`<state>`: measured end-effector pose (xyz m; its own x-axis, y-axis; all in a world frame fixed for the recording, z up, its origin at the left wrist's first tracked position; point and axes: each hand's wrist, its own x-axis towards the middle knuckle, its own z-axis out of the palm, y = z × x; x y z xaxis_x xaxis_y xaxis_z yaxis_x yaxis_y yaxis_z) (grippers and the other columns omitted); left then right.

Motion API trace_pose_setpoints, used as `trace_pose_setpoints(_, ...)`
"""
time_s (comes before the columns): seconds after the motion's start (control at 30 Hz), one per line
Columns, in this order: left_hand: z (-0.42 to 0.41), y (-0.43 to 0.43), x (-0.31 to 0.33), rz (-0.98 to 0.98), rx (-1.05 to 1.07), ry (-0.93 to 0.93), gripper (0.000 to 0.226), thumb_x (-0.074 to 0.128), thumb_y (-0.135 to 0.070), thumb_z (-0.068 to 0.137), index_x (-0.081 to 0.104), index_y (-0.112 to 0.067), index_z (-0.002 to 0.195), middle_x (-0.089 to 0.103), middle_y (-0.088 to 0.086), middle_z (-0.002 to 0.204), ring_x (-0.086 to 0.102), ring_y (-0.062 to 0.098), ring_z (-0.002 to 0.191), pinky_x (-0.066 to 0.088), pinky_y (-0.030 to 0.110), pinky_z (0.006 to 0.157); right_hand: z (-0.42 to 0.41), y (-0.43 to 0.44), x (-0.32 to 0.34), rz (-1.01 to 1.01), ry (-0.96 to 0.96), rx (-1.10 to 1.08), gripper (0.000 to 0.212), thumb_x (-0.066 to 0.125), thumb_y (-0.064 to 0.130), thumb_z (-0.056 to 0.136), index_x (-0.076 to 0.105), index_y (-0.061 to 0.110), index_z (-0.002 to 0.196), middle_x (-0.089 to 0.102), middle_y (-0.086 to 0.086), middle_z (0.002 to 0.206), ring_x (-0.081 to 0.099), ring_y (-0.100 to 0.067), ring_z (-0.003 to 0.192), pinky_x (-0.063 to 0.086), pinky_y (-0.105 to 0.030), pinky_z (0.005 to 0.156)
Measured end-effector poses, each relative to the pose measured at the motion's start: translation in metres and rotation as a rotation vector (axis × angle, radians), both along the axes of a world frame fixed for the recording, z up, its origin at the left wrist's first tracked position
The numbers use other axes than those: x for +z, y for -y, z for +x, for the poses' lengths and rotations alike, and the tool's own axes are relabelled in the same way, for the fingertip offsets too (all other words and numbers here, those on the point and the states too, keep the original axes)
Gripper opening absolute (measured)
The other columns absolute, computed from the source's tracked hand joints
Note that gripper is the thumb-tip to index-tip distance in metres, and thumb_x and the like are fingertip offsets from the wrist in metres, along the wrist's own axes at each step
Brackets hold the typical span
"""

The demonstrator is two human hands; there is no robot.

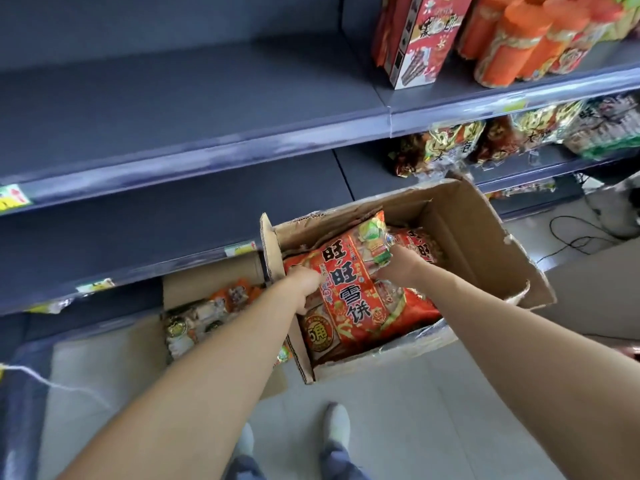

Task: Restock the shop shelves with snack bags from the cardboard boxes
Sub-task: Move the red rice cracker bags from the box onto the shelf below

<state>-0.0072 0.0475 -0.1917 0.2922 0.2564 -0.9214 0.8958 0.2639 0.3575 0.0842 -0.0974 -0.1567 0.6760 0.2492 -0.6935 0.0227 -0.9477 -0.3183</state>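
Both the left hand [304,280] and right hand [398,268] grip a glossy, crinkled red snack bag [356,296], apparently over the torn cardboard box [485,237].

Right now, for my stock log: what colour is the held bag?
The snack bag is red with black lettering; head view.

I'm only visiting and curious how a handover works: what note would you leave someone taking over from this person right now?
Left hand and right hand both grip one red rice-cracker bag in the open cardboard box on the floor; another red bag lies beneath.
A second box to its left holds mixed snack packs.
Done: shelves at right carry goods.
Left: put this bag on the dark shelf in front, then the others.
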Motion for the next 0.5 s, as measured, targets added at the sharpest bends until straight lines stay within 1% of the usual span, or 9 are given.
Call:
trace_pose_setpoints(0.07,0.004,0.002,-0.005,-0.027,0.032,0.003,0.07,0.068,-0.024,0.083,0.035,-0.01,0.143,0.048,0.015,0.14,0.044,0.035,0.129,0.032,0.053,0.109,0.005,-0.002,-0.011,-0.023,-0.014,0.038,0.044,0.06,0.018,0.089,0.047,0.001,0.128,0.058,-0.011,0.119,0.058,-0.026,0.107,0.046,-0.028,0.084)
trace_pose_setpoints(0.17,0.007,0.0,-0.015,-0.021,0.059,-0.029,0.066,0.062,-0.028,0.089,0.032,-0.007,0.145,0.041,0.015,0.147,0.036,0.036,0.136,0.022,0.054,0.113,0.009,-0.004,-0.02,-0.05,-0.016,0.019,0.043,0.058,0.02,0.09,0.043,0.002,0.127,0.057,-0.013,0.12,0.058,-0.025,0.102,0.049,-0.032,0.078)
trace_pose_setpoints(0.2,0.008,0.001,-0.015,-0.028,0.065,-0.03,0.063,0.062,-0.027,0.09,0.035,-0.007,0.142,0.045,0.015,0.144,0.04,0.034,0.134,0.023,0.053,0.113,0.01,-0.004,-0.02,-0.054,-0.004,0.009,0.045,0.059,0.022,0.089,0.045,0.003,0.127,0.057,-0.014,0.12,0.059,-0.025,0.099,0.049,-0.032,0.074)
trace_pose_setpoints(0.27,0.011,0.001,-0.02,-0.074,0.073,-0.037,0.052,0.065,-0.025,0.087,0.047,-0.005,0.131,0.06,0.012,0.127,0.052,0.031,0.123,0.027,0.049,0.112,0.015,-0.001,-0.027,-0.045,-0.003,-0.046,0.053,0.064,0.026,0.084,0.047,0.003,0.127,0.058,-0.015,0.119,0.059,-0.025,0.094,0.05,-0.03,0.072)
trace_pose_setpoints(0.3,0.011,0.002,-0.021,-0.09,0.078,-0.031,0.045,0.066,-0.024,0.086,0.051,-0.003,0.123,0.064,0.009,0.116,0.056,0.029,0.117,0.029,0.047,0.11,0.017,0.001,-0.029,-0.036,-0.006,-0.073,0.059,0.067,0.027,0.08,0.045,0.003,0.13,0.057,-0.015,0.121,0.06,-0.025,0.098,0.052,-0.031,0.075)
trace_pose_setpoints(0.37,0.012,0.004,-0.017,-0.088,0.092,-0.037,0.039,0.068,-0.022,0.085,0.049,-0.001,0.11,0.059,0.005,0.101,0.057,0.025,0.104,0.026,0.047,0.109,0.021,0.003,-0.031,-0.022,-0.053,-0.137,0.076,0.071,0.028,0.075,0.036,0.002,0.138,0.054,-0.014,0.126,0.058,-0.028,0.109,0.054,-0.035,0.088)
trace_pose_setpoints(0.43,0.012,0.006,-0.013,-0.101,0.094,-0.016,0.048,0.074,-0.021,0.078,0.047,-0.005,0.115,0.059,0.002,0.099,0.055,0.023,0.084,0.023,0.051,0.109,0.021,0.003,-0.023,-0.004,-0.078,-0.19,0.09,0.074,0.028,0.078,0.023,-0.002,0.145,0.05,-0.014,0.132,0.054,-0.029,0.119,0.049,-0.036,0.098)
trace_pose_setpoints(0.47,0.011,0.006,-0.011,-0.109,0.076,-0.005,0.053,0.075,-0.021,0.075,0.048,-0.007,0.118,0.063,0.002,0.099,0.057,0.023,0.078,0.026,0.052,0.106,0.019,0.003,-0.017,0.011,-0.075,-0.216,0.092,0.073,0.027,0.08,0.018,-0.004,0.147,0.049,-0.014,0.134,0.052,-0.029,0.122,0.047,-0.036,0.1)
trace_pose_setpoints(0.5,0.011,0.007,-0.003,-0.132,0.071,0.015,0.05,0.075,-0.02,0.075,0.05,-0.01,0.118,0.067,0.005,0.096,0.059,0.023,0.073,0.032,0.049,0.1,0.019,0.005,-0.015,0.014,-0.061,-0.229,0.092,0.073,0.027,0.081,0.017,-0.004,0.147,0.049,-0.014,0.134,0.052,-0.028,0.122,0.046,-0.036,0.102)
